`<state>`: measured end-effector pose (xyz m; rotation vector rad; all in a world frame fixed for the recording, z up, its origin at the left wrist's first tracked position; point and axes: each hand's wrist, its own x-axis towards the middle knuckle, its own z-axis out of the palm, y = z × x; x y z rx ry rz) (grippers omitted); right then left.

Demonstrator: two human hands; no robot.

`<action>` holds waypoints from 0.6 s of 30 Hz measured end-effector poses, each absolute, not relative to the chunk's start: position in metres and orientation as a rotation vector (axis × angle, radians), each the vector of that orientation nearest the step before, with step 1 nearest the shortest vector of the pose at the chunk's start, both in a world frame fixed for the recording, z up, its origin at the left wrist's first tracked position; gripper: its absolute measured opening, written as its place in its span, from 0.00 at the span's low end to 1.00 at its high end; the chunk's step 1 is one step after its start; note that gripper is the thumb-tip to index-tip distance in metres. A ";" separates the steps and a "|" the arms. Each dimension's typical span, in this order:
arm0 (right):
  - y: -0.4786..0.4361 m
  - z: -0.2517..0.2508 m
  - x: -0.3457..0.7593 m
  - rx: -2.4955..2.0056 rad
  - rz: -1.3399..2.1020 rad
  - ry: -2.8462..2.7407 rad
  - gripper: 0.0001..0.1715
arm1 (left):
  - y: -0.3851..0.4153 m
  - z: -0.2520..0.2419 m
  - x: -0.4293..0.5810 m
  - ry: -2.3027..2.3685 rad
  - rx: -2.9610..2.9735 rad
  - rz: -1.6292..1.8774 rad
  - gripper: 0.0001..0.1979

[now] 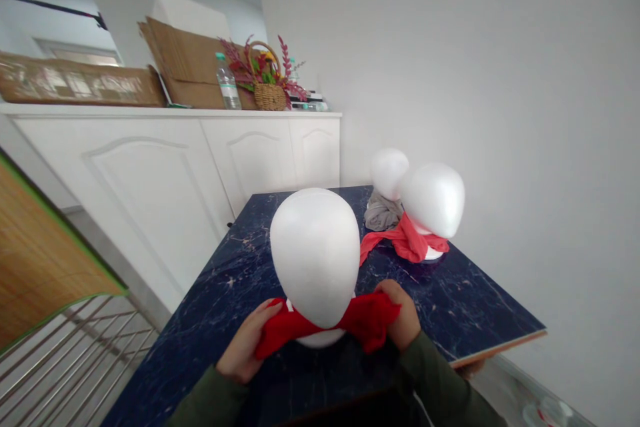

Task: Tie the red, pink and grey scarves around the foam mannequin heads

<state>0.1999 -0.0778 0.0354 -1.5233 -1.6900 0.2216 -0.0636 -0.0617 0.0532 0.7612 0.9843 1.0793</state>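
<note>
A white mannequin head stands upright on its base right in front of me. Around its neck runs a red scarf, bunched wider at both sides. My left hand grips the scarf's left part, thumb on top. The right part is held in my right hand, whose fingertips are partly hidden by the cloth. Below the scarf the white base of the head shows. Further back on the right, a second white head wears a coral-red scarf. Behind it, a third head has a grey cloth at its neck.
The dark blue marbled table meets a wall on the right. A white cabinet beyond carries cardboard boxes, a water bottle and a flower basket. At left stands a metal rack with a wooden-looking mat.
</note>
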 end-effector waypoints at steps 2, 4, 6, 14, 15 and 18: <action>-0.065 0.037 0.208 -1.564 0.250 -1.738 0.09 | -0.054 0.057 -0.078 1.018 0.846 1.022 0.09; -0.054 0.035 0.206 -1.604 0.305 -1.788 0.18 | -0.048 0.056 -0.082 1.059 0.880 1.042 0.10; -0.047 0.030 0.197 -1.671 0.395 -1.836 0.24 | -0.045 0.051 -0.079 1.105 0.866 1.095 0.12; -0.050 0.018 0.176 -1.635 0.744 -1.588 0.22 | -0.053 0.042 -0.043 1.017 1.092 1.102 0.17; -0.053 0.020 0.181 -1.563 0.830 -1.473 0.23 | -0.054 0.044 -0.034 1.004 1.099 1.082 0.18; -0.066 0.024 0.211 -1.412 0.939 -1.210 0.25 | -0.057 0.050 0.001 0.903 1.161 1.003 0.19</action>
